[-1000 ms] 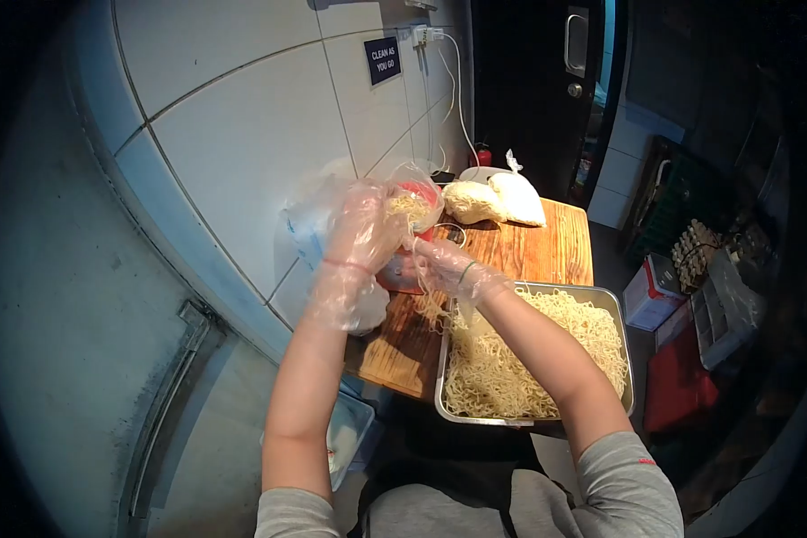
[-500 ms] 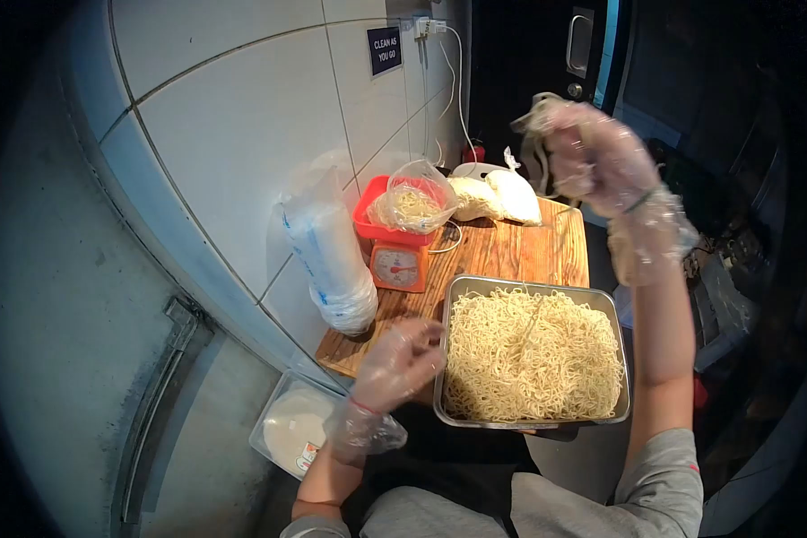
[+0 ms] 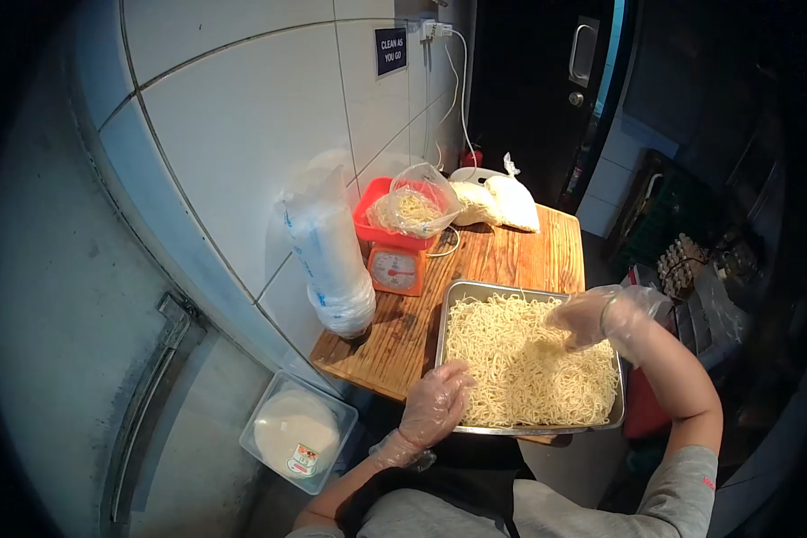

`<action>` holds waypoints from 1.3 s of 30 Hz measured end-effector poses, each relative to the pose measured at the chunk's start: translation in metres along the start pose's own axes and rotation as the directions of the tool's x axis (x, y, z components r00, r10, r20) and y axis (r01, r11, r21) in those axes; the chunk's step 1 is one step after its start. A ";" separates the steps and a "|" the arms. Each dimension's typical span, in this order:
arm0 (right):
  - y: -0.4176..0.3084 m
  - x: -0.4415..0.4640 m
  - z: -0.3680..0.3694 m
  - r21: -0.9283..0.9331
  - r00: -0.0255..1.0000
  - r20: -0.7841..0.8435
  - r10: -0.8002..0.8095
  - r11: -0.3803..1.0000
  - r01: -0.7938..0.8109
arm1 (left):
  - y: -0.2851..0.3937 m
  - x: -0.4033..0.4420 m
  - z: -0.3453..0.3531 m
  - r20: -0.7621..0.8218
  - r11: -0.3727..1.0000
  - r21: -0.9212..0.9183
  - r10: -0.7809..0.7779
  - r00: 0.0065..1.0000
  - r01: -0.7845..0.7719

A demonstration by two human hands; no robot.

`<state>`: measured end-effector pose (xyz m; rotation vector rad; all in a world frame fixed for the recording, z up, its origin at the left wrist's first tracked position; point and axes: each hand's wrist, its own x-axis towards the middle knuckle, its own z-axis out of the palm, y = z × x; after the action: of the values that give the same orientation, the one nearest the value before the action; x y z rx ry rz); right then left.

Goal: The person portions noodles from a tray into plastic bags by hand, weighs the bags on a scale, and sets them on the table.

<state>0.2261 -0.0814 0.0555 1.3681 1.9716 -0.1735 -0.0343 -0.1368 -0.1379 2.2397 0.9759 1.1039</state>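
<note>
A metal tray (image 3: 620,414) full of pale noodles (image 3: 511,359) sits at the front of the wooden table. My left hand (image 3: 435,403), in a clear plastic glove, is curled over the tray's left rim, with its fingertips against the noodles at that edge. Over the right part of the tray, my right hand (image 3: 590,318), also gloved, reaches down with bent fingers closed on noodles. Its fingertips are partly blurred and sunk among the strands.
Behind the tray stands an orange scale (image 3: 396,271) with a red basin (image 3: 374,211) holding a bag of noodles (image 3: 412,208). A roll of plastic bags (image 3: 327,260) leans by the wall. Filled bags (image 3: 511,202) lie farther back. A clear container (image 3: 327,475) is at lower left.
My right hand has come down from high above the table, where it held dangling strands, to the noodles in the tray. My left hand has moved right and down onto the tray's edge.
</note>
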 end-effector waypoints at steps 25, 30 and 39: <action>0.005 -0.013 -0.035 0.500 0.624 -0.768 0.147 0.747 0.439 | 0.013 0.067 -0.037 -0.291 0.983 0.073 0.183 0.939 -0.169; -0.007 0.007 -0.017 0.536 0.752 -0.642 0.154 0.791 0.295 | 0.009 0.102 -0.037 -0.353 0.983 0.012 0.176 0.919 -0.184; -0.064 0.111 0.063 0.282 0.894 -0.408 -0.187 0.905 0.318 | 0.022 0.131 -0.070 -0.435 0.951 0.271 0.260 0.862 -0.150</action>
<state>0.1816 -0.0546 -0.0776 1.4265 2.5391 -0.4260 -0.0270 -0.0458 -0.0189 2.3516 1.1114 1.7713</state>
